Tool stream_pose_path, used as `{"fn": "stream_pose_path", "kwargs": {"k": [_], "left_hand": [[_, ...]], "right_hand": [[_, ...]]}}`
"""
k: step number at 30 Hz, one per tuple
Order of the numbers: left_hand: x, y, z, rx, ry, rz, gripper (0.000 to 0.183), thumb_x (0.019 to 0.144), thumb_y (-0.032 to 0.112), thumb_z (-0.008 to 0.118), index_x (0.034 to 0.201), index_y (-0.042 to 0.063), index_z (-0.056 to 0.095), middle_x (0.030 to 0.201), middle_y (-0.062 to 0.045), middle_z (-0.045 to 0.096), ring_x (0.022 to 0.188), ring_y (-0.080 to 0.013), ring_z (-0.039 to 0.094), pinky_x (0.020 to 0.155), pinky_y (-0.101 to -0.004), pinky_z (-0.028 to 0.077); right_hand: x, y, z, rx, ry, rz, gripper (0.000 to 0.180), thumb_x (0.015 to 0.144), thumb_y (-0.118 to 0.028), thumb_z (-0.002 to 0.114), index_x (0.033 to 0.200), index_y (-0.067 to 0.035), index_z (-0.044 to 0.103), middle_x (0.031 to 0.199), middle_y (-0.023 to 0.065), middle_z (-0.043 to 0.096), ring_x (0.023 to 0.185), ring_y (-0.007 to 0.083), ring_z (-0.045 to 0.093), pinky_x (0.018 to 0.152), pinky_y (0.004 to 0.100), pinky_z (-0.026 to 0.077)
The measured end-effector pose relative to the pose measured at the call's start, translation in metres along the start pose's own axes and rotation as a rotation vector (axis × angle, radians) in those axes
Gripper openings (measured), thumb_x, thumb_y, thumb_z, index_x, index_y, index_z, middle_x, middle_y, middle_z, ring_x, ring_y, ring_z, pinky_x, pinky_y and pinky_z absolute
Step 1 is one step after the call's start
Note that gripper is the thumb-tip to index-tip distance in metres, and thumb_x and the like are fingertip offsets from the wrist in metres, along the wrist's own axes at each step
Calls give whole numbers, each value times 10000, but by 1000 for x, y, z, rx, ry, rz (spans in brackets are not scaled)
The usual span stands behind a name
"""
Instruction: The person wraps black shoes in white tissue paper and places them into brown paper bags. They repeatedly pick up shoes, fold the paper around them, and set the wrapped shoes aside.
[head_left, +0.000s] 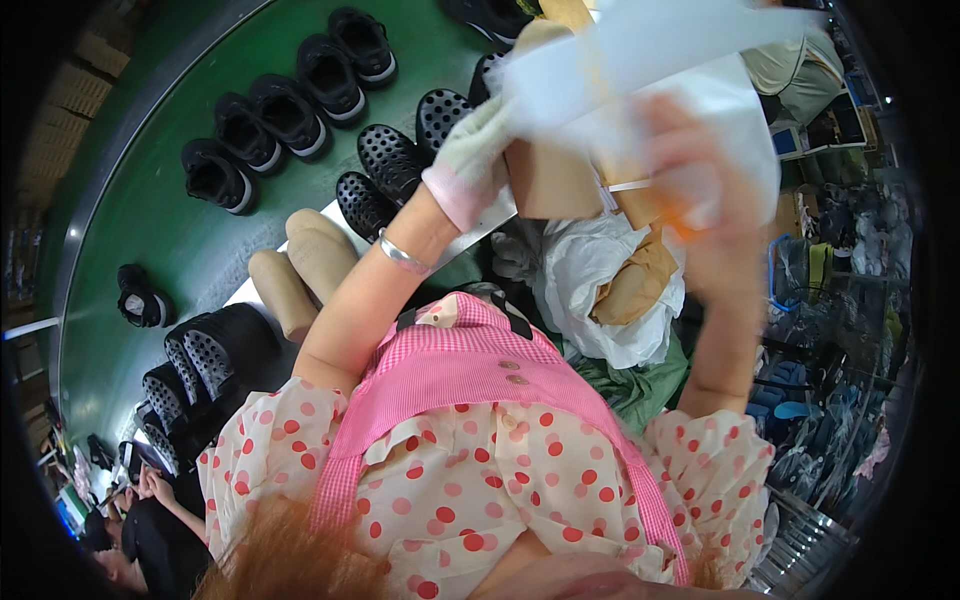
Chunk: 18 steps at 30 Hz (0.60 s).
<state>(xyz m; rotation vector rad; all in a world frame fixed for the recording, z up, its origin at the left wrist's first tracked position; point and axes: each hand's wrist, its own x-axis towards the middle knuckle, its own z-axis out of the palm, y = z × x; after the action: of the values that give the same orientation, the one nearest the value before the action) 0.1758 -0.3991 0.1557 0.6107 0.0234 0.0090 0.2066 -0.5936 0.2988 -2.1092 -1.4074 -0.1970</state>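
Note:
My left hand (476, 154), in a pale glove with a pink cuff, grips the left end of a white sheet (637, 64), which is blurred by motion. The sheet hides my left fingertips. To its right, my bare right hand (686, 161) is raised just below the sheet, strongly blurred. Something orange (679, 217) shows at its palm side; its kind and whether it is held cannot be made out. Between my hands stands a brown, smooth-sided piece (553, 180). Below it, a white plastic bag (570, 285) holds crumpled brown paper (637, 281).
Several black sneakers (289, 116) with white soles line a green work surface (277, 45). Black perforated shoes (390, 157) lie by my left wrist, more (214, 352) at lower left. Beige foot-shaped forms (322, 247) rest beside my left forearm. Another person's hand (157, 487) appears at lower left.

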Motion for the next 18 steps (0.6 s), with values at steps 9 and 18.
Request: {"fn": "stream_pose_path", "kwargs": {"k": [9,18], "left_hand": [[-80,6,-47,144,-180,-144,348,950,113,553,1288,29,548,1133,-48,643,971,-106,622,860,-245,502],[-117,56,-42,1375,-181,653,237,836,31,619,1070,50,647,1003,-114,660,900,-292,643,784,-318,519]], "right_hand": [[-8,-31,98,163,417,316,463,799,-127,683,1240,-57,562,1266,120,570,1121,269,576,960,343,453],[-45,0,106,512,422,561,248,880,-200,646,1112,-126,693,1166,21,633,989,135,616,837,293,501]]}}
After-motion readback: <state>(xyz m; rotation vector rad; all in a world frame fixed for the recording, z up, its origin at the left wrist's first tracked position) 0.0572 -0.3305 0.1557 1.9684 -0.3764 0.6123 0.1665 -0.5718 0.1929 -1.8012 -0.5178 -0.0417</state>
